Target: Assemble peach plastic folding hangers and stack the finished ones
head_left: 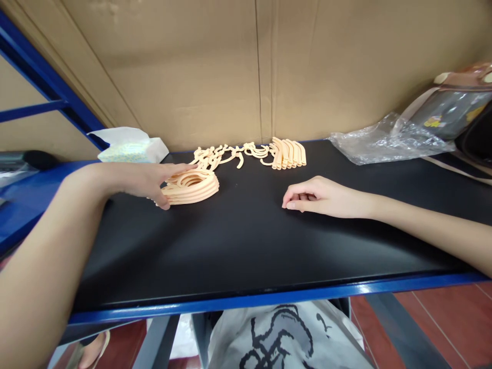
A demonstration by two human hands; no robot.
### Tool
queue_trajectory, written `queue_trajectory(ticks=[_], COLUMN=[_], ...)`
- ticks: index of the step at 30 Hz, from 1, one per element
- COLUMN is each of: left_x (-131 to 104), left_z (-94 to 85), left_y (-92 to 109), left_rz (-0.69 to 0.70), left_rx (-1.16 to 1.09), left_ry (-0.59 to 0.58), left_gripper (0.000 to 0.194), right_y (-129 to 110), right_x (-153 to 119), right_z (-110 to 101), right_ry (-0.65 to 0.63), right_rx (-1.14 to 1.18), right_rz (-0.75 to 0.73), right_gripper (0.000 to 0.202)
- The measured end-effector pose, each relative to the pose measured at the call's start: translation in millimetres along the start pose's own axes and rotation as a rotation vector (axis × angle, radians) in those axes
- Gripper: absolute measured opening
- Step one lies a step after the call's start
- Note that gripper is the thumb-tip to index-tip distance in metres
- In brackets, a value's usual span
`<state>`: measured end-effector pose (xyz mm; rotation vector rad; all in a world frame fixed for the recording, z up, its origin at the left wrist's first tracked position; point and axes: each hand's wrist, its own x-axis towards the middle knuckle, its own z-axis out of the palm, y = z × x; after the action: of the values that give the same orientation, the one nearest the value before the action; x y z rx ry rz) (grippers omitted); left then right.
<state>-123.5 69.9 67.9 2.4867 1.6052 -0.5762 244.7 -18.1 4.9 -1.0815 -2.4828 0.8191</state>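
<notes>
Your left hand (140, 179) is at the left end of the stack (196, 193) of curved peach pieces, which lies on the left part of the black counter (238, 246). Its thumb is at the stack's near side and its other fingers reach over the top toward the far side, so they stand apart around that end; you cannot tell from here whether they press on it. Your right hand (323, 197) is well to the right of the stack, low over the counter or resting on it, its fingers curled together toward the palm near the thumb, and no piece shows in them. Behind the stack, loose pieces (240, 161) of the same colour straggle along the back of the counter to a neat bundle (289, 154), its tube-like ends facing you. A tissue pack (125, 152) sits at the back left, a clear plastic bag (371, 143) lies crumpled at the back right, and brown cardboard (184, 66) stands behind everything.
</notes>
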Motion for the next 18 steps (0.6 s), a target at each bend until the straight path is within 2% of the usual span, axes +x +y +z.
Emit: queue_trajectory(ticks=[3,7,12,18], left_x=[-2,-5,-7,-3], left_z=[-1.2,-3.4,-6.6,-6.9], left_y=[1,6,21,29], left_rz=[0.012,0.007,-0.072,0.045], left_rx=[-0.052,-0.062,-0.011,-0.021], left_ry=[-0.065,-0.06,-0.023,0.028], left_gripper=[0.108,0.109,0.106,0.099], right_y=[0,-1,0,0], right_x=[0,0,0,-1], right_z=[0,0,1,0], right_ry=[0.005,0.008,0.011,0.014], right_rx=[-0.002,-0.009,-0.012,-0.02], right_rz=[-0.006,-0.007,-0.015,-0.03], right_gripper=[0.034,0.033,0.032,0.032])
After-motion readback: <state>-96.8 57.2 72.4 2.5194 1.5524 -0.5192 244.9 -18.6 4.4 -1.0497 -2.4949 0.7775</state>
